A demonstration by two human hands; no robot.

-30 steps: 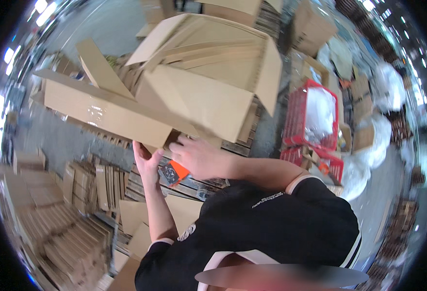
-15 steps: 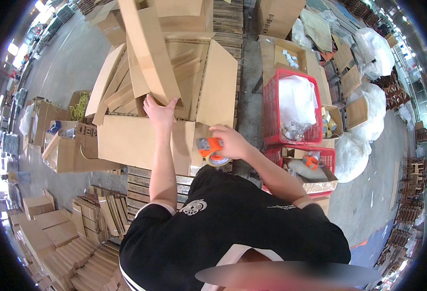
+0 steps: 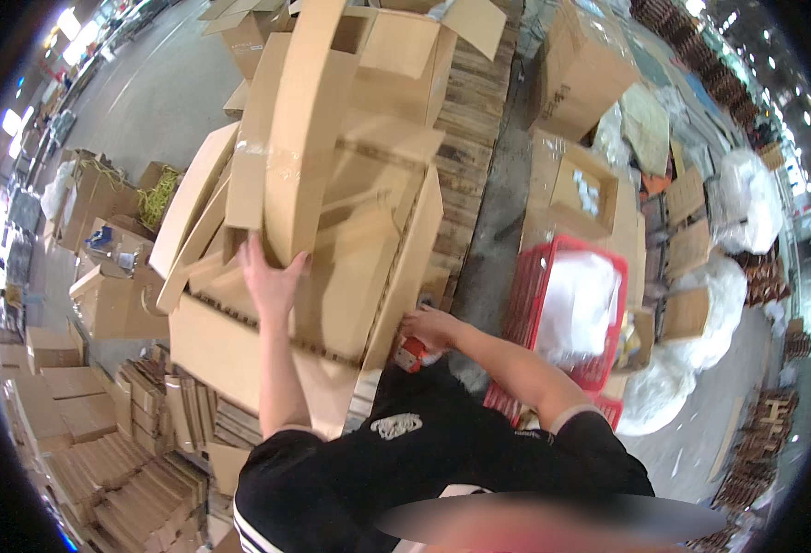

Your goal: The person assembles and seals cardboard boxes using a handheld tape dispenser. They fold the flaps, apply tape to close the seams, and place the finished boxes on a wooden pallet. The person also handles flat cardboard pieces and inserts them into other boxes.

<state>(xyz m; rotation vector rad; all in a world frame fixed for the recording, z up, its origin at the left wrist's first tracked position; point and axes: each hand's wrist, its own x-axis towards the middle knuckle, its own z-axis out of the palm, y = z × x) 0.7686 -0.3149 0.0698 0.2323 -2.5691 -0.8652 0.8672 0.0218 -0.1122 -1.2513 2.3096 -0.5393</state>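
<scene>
Head view: left hand (image 3: 272, 281) was at the lower end of the long narrow cardboard box (image 3: 299, 157), thumb and fingers spread apart across it, likely to steady it; couldn't tell whether they pinched the board. The box stood tilted over the large open carton (image 3: 212, 350), upper end pointing away from the person, probably so the near end sat within reach. Right hand (image 3: 435, 329) was closed around the orange tape dispenser (image 3: 411, 353), down by the carton's right side, near the body, presumably parked clear of the box. Counts: one long box, one large carton under it, one dispenser in hand, at least two red crates (image 3: 527, 309) to the right, three big clear plastic bags (image 3: 656, 398) beyond. Flat cardboard stacks (image 3: 138, 498) lower left: too many to count.
</scene>
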